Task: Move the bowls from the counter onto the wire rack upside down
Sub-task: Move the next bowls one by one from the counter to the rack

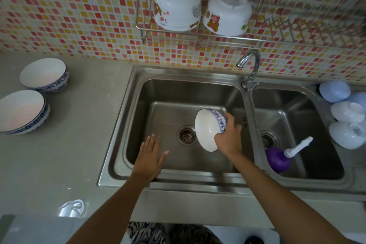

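Note:
My right hand (229,136) grips a white bowl with a blue patterned outside (208,128), tilted on its side over the left sink basin. Flat and open, my left hand (149,156) hovers over the front left of that basin, holding nothing. Two more blue-patterned bowls stand upright on the counter at the left, one further back (44,74) and one nearer (21,112). On the wall above the sink hangs the wire rack (178,32). It carries two white cartoon-printed bowls upside down, one on the left (177,8) and one on the right (227,14).
A double steel sink (112,150) fills the middle, its faucet (250,67) between the basins. A purple pump bottle (277,159) lies in the right basin. Several pale blue and white rounded containers (346,115) sit at the right edge. The rack's right half (307,27) holds nothing.

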`<state>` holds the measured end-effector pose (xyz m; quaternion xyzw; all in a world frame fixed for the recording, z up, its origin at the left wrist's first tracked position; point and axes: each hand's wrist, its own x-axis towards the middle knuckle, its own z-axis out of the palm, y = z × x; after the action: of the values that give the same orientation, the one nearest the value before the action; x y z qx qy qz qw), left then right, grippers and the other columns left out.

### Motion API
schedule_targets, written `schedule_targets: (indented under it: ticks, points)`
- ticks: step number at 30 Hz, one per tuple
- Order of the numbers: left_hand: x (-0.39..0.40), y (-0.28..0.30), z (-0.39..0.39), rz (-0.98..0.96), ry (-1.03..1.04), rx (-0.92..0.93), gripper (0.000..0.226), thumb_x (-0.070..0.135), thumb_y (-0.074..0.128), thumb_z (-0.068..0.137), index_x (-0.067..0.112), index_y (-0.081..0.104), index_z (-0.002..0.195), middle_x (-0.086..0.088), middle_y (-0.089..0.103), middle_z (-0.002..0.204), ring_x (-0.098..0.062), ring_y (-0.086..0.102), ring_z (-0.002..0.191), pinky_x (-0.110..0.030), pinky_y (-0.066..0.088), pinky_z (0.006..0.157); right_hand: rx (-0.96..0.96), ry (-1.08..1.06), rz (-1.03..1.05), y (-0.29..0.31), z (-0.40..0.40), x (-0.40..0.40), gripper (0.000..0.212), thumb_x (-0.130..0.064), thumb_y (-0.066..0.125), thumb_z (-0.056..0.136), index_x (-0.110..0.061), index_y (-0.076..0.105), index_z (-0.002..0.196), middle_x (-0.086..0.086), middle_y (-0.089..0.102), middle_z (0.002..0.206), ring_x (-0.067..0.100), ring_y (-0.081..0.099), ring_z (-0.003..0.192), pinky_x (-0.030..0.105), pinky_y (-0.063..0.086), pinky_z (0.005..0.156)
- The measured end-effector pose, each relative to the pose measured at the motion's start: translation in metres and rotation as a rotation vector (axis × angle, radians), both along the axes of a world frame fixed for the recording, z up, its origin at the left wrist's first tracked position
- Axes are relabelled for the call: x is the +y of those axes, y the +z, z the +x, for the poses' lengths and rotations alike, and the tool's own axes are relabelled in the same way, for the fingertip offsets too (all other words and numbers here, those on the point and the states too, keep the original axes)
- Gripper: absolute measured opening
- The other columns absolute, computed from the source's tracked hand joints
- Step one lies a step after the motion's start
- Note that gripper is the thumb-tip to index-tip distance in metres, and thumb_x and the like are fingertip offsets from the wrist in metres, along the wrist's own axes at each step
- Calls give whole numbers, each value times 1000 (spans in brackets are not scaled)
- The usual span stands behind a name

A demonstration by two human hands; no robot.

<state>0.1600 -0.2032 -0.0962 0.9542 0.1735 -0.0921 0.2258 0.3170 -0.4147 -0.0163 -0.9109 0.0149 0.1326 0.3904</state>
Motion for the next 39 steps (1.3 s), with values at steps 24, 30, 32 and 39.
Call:
schedule_targets:
  ticks: [24, 30, 32, 39]
  points:
    - [20, 249, 194, 490, -150, -468, 73, 59, -5, 90, 16, -8, 149, -4, -11, 159, -19, -16, 144, -38, -15, 115, 274, -21, 1277, 233, 60, -38, 46, -7, 58, 73, -11, 54, 118, 18, 50, 129, 41, 55, 113, 52, 60, 65]
    - [23, 253, 190, 484, -172, -456, 69, 58, -4, 88, 19, -20, 143, -1, -16, 157, -14, -25, 138, -34, -18, 111, 19, -24, 1140, 268, 95, -36, 57, -10, 69, 82, -17, 50, 135, 9, 53, 130, 37, 59, 111, 52, 59, 72]
    - [22, 254, 188, 483, -179, -443, 66, 57, -4, 87, 20, -23, 138, -1, -17, 157, -14, -25, 137, -35, -18, 112, -67, -7, 1071, 278, 105, -33, 65, -8, 70, 84, -23, 44, 142, 2, 55, 127, 32, 59, 111, 55, 58, 74]
    - [24, 252, 190, 497, -189, -459, 77, 62, -6, 84, 17, -15, 146, -2, -15, 158, -16, -22, 140, -37, -17, 112, -231, 26, 834, 294, 140, -14, 87, -6, 72, 83, -29, 24, 152, -2, 48, 138, 31, 56, 114, 56, 59, 68]
